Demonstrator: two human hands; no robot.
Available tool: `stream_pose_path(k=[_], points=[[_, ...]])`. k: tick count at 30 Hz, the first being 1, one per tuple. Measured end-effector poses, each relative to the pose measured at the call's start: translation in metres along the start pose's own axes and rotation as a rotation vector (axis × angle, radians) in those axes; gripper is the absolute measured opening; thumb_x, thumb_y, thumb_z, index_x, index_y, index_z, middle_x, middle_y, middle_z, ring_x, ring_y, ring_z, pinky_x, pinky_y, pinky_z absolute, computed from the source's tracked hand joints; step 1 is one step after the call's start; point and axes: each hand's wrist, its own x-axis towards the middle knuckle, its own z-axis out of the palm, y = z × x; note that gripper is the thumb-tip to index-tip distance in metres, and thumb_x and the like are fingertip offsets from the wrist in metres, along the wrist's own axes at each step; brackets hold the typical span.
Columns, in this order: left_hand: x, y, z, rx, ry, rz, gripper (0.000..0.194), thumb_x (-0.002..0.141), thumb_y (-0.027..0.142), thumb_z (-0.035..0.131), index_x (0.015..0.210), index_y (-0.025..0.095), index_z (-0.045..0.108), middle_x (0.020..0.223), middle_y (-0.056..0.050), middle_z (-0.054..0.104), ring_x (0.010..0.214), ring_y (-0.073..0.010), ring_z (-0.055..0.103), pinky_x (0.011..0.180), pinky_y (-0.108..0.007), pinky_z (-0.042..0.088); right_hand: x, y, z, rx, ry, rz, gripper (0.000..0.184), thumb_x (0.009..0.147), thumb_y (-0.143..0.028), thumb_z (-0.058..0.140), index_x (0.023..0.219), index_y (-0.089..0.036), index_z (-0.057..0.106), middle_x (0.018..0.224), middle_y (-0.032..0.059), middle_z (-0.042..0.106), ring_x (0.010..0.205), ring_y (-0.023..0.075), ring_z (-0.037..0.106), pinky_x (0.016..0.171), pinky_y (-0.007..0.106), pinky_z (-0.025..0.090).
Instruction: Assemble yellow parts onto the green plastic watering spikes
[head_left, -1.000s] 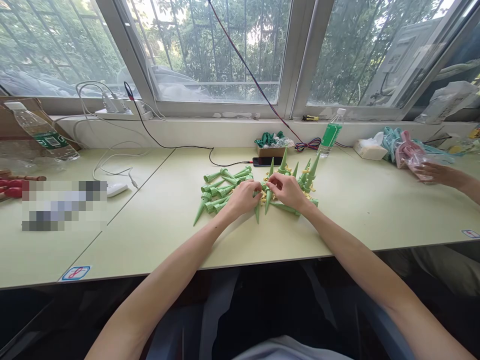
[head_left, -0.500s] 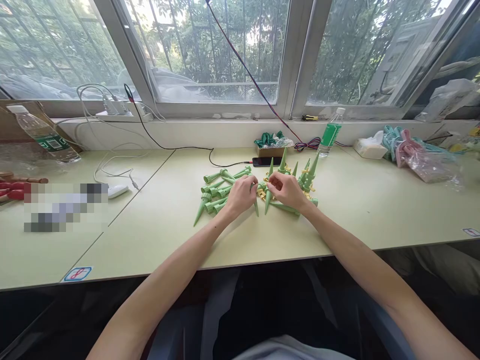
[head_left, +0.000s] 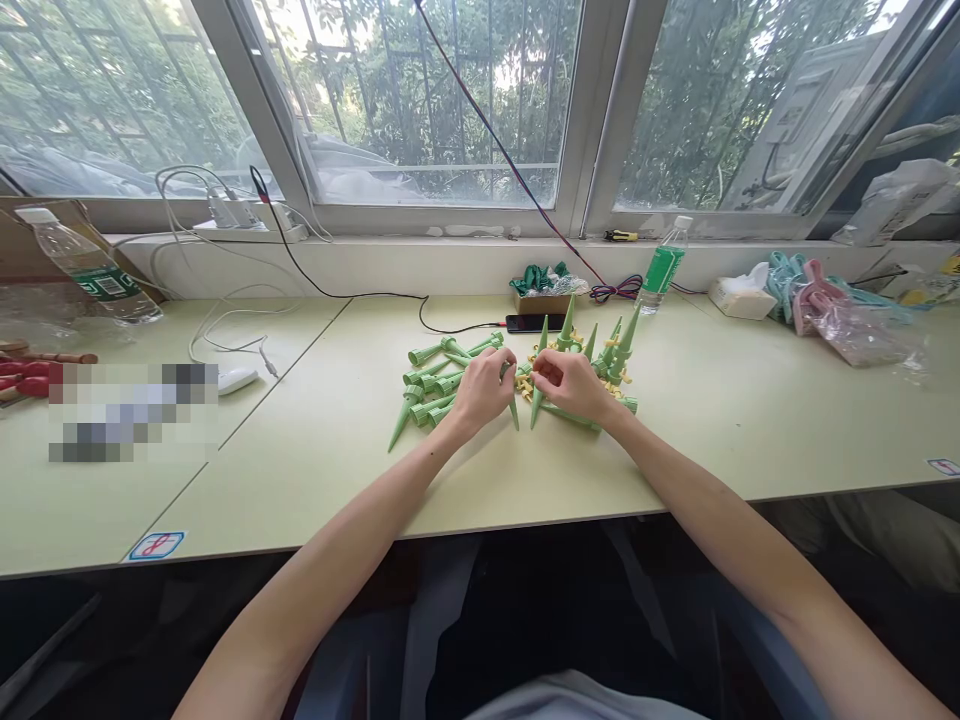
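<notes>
My left hand (head_left: 486, 388) is closed around a green plastic spike (head_left: 514, 415), whose pointed end sticks out below the fingers. To its right, my right hand (head_left: 574, 385) is pinched close to some small yellow pieces (head_left: 523, 383); what lies between its fingertips is too small to make out. A group of green spikes with yellow parts (head_left: 621, 345) is around and behind the right hand, several pointing upward. On the left, several more green spikes (head_left: 427, 385) lie in a loose pile beside my left hand.
Behind the spikes lie a phone (head_left: 534, 323) on a cable and a small box (head_left: 551, 300) of green material. A water bottle (head_left: 664, 268) stands at the back right, near a tissue pack (head_left: 741, 298). White cables (head_left: 214, 330) run across the table's left side.
My right hand's fingertips have shifted slightly left and down. My left hand stays closed on the spike in about the same place.
</notes>
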Motion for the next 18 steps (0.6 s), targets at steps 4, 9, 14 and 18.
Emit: stream_pose_path(k=[4,9,14,18], points=[[-0.0002,0.0006,0.0001,-0.011,0.007,0.016,0.012,0.092,0.017,0.054,0.091,0.018,0.066,0.088,-0.006,0.065,0.07,-0.0169,0.056,0.068,-0.031,0.042,0.0004,-0.0007,0.0,-0.015,-0.017,-0.014,0.012,0.089,-0.029,0.059,0.081,-0.02,0.058,0.065,-0.0012,0.058,0.057,0.0119,0.045,0.059,0.027,0.038],[-0.0006,0.0001,0.0001,-0.027,0.017,0.026,0.012,0.092,0.017,0.054,0.091,0.018,0.066,0.09,-0.005,0.066,0.069,-0.016,0.056,0.068,-0.031,0.042,0.0008,0.0005,0.0,-0.023,-0.016,-0.032,0.012,0.09,-0.029,0.06,0.085,-0.019,0.06,0.069,-0.0001,0.061,0.057,0.0117,0.046,0.06,0.027,0.039],[-0.0006,-0.0004,0.0006,-0.034,0.014,0.024,0.013,0.093,0.018,0.054,0.093,0.018,0.067,0.093,-0.006,0.067,0.071,-0.0163,0.058,0.069,-0.031,0.044,0.0007,0.0029,0.0004,-0.016,-0.026,-0.035,0.011,0.091,-0.03,0.06,0.089,-0.019,0.062,0.074,0.0012,0.065,0.057,0.012,0.048,0.061,0.028,0.04],[-0.0011,0.0006,0.0001,-0.04,0.01,0.019,0.013,0.093,0.018,0.054,0.093,0.018,0.067,0.095,-0.007,0.068,0.072,-0.0167,0.059,0.07,-0.031,0.045,0.001,0.0044,0.0008,-0.022,-0.036,-0.038,0.012,0.092,-0.029,0.06,0.091,-0.019,0.065,0.076,0.0021,0.067,0.059,0.0126,0.05,0.063,0.028,0.042]])
